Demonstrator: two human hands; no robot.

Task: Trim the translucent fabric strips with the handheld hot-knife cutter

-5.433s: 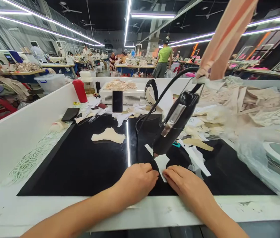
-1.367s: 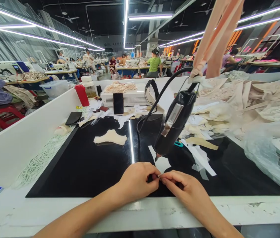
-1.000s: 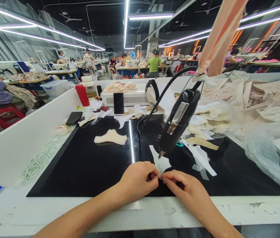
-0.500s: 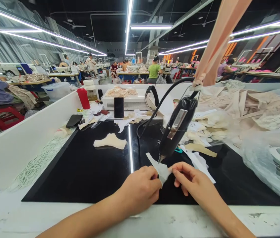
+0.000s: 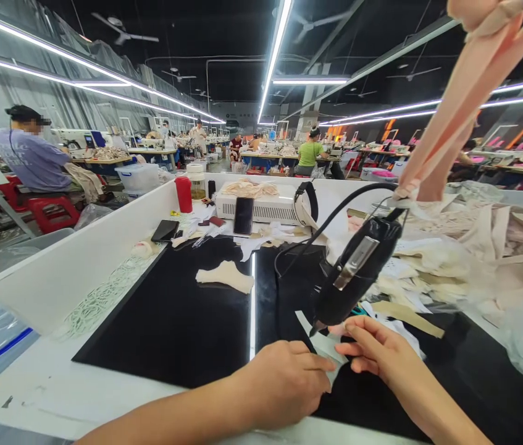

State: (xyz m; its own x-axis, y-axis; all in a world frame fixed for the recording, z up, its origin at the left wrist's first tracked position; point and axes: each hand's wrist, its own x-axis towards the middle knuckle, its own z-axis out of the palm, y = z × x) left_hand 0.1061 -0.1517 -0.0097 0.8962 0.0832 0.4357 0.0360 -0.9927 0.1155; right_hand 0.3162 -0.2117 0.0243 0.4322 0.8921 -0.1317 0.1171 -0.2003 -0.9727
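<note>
My left hand (image 5: 284, 380) is closed on the lower part of a thin, pale cut piece of fabric (image 5: 323, 342), its narrow end pointing up and left. My right hand (image 5: 379, 349) pinches at the fabric's right edge with thumb and fingertips; the exact grip is partly hidden. Just above the piece hangs a black corded hand tool (image 5: 358, 272), tip down, slung from a pink fabric strap (image 5: 460, 123). Its tip is at the fabric, but touching or apart I cannot tell. A cream stack of cut pieces (image 5: 224, 276) lies on the black board (image 5: 163, 330).
White side walls (image 5: 104, 247) edge the table. At the back stand a phone (image 5: 243, 216), a white vented box (image 5: 270, 209) and a red container (image 5: 184, 194). Pale elastic loops (image 5: 104, 303) lie left; fabric heaps (image 5: 497, 247) fill the right. Several people work behind.
The view has swung left and tilted up, so everything sits farther right and lower. The fabric has turned slightly under the tool tip, and my right hand is closer to the tip.
</note>
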